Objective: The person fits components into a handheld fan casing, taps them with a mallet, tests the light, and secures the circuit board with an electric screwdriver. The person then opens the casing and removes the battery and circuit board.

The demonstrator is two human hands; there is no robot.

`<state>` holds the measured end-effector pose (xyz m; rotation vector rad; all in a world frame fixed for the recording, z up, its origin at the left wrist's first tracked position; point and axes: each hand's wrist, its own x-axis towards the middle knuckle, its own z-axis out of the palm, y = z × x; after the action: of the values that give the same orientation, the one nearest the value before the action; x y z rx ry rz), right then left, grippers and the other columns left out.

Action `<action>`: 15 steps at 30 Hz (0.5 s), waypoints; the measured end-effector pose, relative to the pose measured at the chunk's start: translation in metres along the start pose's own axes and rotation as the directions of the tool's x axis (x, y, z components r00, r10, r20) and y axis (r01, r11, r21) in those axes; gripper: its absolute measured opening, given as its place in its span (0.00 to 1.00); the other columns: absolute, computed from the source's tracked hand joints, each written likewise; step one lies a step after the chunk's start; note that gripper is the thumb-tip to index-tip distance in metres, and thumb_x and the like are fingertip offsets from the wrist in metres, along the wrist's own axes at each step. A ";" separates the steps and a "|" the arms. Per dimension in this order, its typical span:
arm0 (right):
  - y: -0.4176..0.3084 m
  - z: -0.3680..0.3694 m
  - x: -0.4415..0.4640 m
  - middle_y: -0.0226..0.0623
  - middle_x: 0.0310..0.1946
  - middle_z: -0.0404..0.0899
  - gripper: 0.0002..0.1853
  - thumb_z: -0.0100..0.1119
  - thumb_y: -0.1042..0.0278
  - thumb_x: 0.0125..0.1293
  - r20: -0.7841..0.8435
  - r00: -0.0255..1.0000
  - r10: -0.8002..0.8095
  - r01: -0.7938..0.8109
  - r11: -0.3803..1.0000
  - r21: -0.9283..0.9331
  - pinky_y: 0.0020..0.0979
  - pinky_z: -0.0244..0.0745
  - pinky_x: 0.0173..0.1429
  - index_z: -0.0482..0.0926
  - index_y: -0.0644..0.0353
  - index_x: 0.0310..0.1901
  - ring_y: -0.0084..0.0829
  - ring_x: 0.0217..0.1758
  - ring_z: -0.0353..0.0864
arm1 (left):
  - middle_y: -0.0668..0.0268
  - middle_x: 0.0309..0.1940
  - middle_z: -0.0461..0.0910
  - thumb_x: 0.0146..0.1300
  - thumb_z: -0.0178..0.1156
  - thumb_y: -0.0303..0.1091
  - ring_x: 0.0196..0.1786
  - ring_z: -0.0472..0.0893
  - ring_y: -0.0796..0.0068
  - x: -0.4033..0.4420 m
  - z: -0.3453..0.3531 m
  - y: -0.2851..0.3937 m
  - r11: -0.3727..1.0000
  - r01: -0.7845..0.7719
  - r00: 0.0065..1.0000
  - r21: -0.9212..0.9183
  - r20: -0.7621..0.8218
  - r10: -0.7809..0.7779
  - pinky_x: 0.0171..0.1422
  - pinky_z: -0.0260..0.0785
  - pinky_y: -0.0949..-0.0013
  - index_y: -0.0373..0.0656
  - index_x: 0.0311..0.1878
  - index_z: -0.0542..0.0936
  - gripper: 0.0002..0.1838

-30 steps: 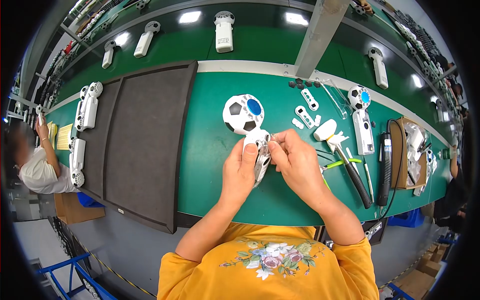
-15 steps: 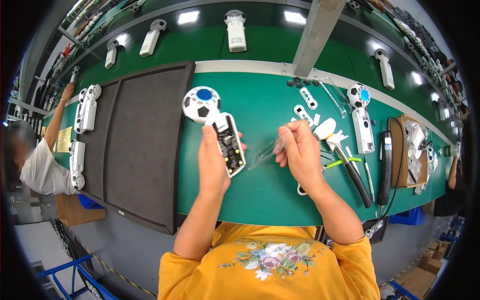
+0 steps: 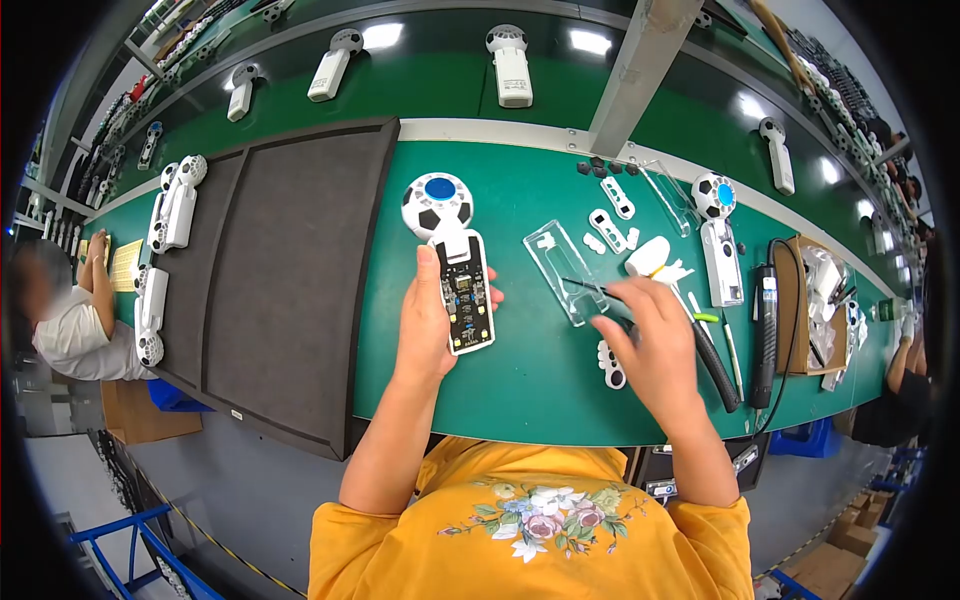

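Observation:
My left hand (image 3: 428, 318) is wrapped round a white handheld device (image 3: 486, 300) with a black circuit board showing on its face and a soccer-ball-patterned round head (image 3: 437, 205) with a blue disc. My right hand (image 3: 655, 340) is over the green mat, its fingers curled round dark-tipped pliers (image 3: 590, 288), whose handles it partly hides. A clear plastic frame (image 3: 551, 262) lies under the tool's tip. Below it, beside my right hand, is a white cover piece with dark holes (image 3: 611, 365).
A dark padded tray (image 3: 290, 280) fills the left. At the right lie a black-handled hammer (image 3: 715, 368), an electric screwdriver (image 3: 765, 335), another device (image 3: 721, 262) and a cardboard box (image 3: 792, 335). A co-worker (image 3: 80, 310) is at far left; a metal post (image 3: 640, 75) stands ahead.
The device in my left hand has turned board side up. The clear plastic has left my right hand and lies on the mat; that hand has taken hold of the pliers.

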<state>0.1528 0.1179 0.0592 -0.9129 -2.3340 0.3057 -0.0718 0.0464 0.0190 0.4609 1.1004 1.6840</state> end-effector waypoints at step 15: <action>-0.004 0.021 -0.021 0.42 0.42 0.74 0.21 0.65 0.79 0.51 0.118 0.990 -0.071 0.067 0.997 0.039 0.39 0.73 0.47 0.76 0.60 0.49 0.43 0.43 0.76 | 0.55 0.41 0.81 0.74 0.36 0.57 0.37 0.82 0.70 -0.016 0.011 -0.012 0.997 0.081 0.993 0.001 0.083 -0.081 0.37 0.77 0.70 0.37 0.56 0.70 0.30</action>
<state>0.1496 0.1007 0.0352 -0.8154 -2.4557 0.3803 -0.0500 0.0375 0.0177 0.4742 1.0428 1.5814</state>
